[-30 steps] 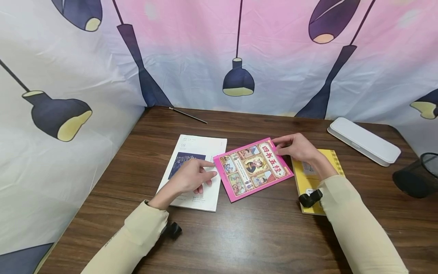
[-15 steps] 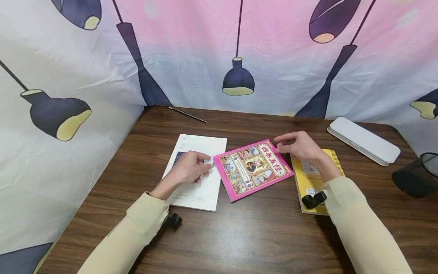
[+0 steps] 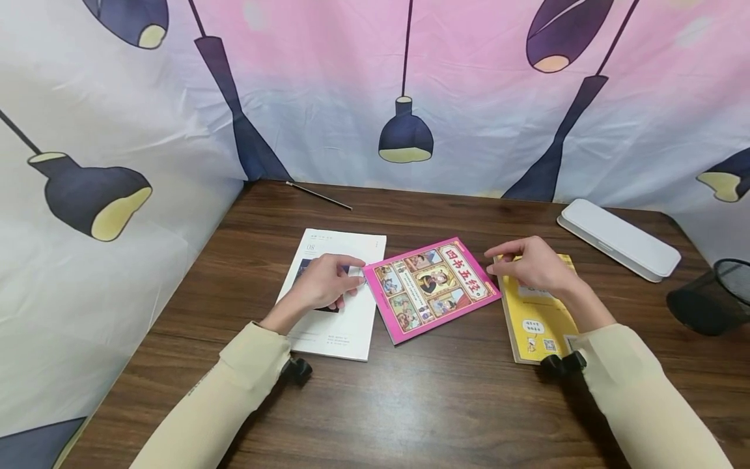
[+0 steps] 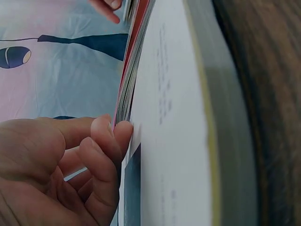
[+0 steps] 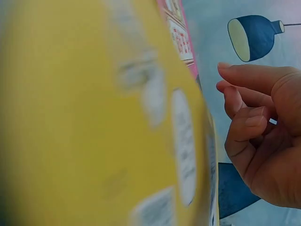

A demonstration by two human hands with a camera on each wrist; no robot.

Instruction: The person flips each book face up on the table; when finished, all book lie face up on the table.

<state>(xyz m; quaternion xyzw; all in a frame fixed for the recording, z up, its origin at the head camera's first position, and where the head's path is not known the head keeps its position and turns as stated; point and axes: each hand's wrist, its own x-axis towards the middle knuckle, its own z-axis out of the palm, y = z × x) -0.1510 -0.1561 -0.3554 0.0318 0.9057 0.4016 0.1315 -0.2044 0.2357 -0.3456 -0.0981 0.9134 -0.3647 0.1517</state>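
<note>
A pink picture book (image 3: pixel 436 283) lies slanted in the middle of the table, its left corner overlapping a white book (image 3: pixel 346 332). Over the white book, my left hand (image 3: pixel 325 281) pinches the pink book's left edge between fingertips; in the left wrist view the fingers (image 4: pixel 106 160) meet that edge beside its pages (image 4: pixel 129 89). My right hand (image 3: pixel 536 264) is above the top end of a yellow book (image 3: pixel 536 319), its fingers loosely bent and holding nothing. In the right wrist view a gap separates those fingertips from the yellow book (image 5: pixel 94 117).
A white case (image 3: pixel 618 238) lies at the back right, with a black mesh pen holder (image 3: pixel 700 306) lying near it. A thin stick (image 3: pixel 319 195) rests near the back edge. A printed curtain (image 3: pixel 328 117) hangs behind the wooden table (image 3: pixel 422 417).
My right hand has left the pink book's right corner and moved right, over the yellow book. My left hand has shifted slightly up to the pink book's left edge. The books stay put.
</note>
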